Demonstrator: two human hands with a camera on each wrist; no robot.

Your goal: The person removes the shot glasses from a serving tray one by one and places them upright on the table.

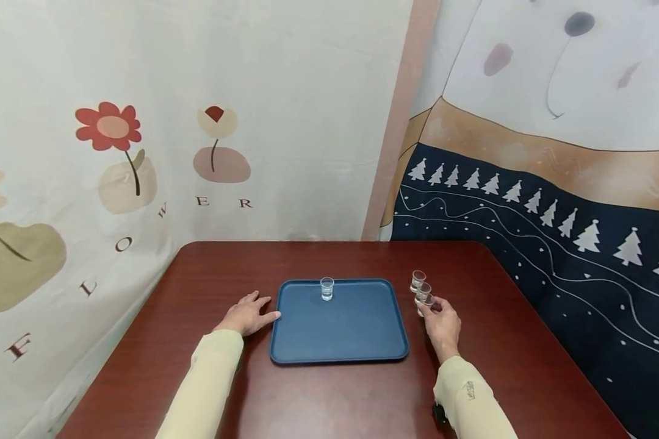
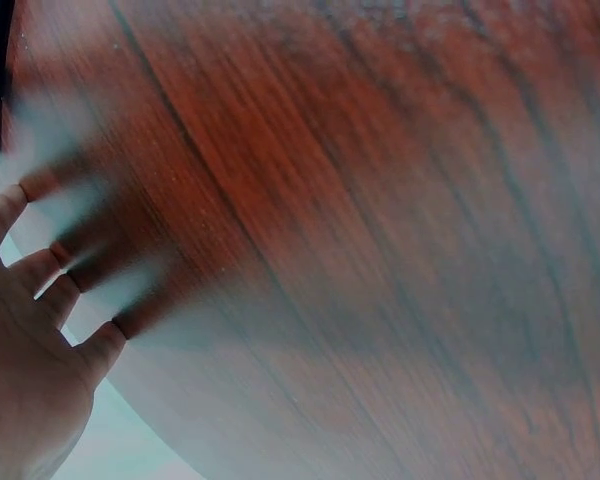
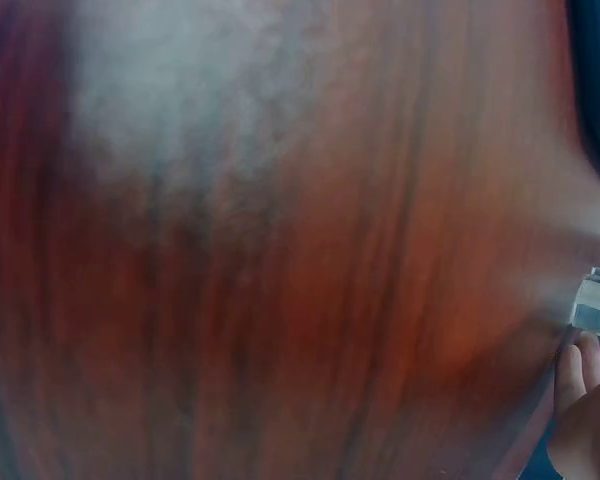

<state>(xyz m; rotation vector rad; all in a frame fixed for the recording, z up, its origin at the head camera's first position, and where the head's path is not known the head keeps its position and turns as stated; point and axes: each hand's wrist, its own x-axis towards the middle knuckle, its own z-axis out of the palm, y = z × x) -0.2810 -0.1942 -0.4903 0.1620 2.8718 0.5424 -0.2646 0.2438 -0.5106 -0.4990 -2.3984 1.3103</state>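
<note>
A blue tray (image 1: 337,336) lies on the table, with one small clear shot glass (image 1: 327,290) standing near its far edge and clear liquid low inside. My left hand (image 1: 246,316) rests at the tray's left side, fingers spread on the wood and thumb at the rim. To the right of the tray, several small glasses stand in a short row. My right hand (image 1: 443,328) holds the nearest shot glass (image 1: 426,301) between thumb and fingers; its lower part is partly covered. The same glass (image 3: 594,304) shows at the right edge of the right wrist view.
Two more shot glasses, a far one (image 1: 418,280) and a middle one (image 1: 421,294), stand just beyond the held one. The reddish-brown wooden table (image 1: 329,396) meets a white flower-print curtain (image 1: 307,152) at the back and a dark tree-print cloth (image 1: 527,244) on the right.
</note>
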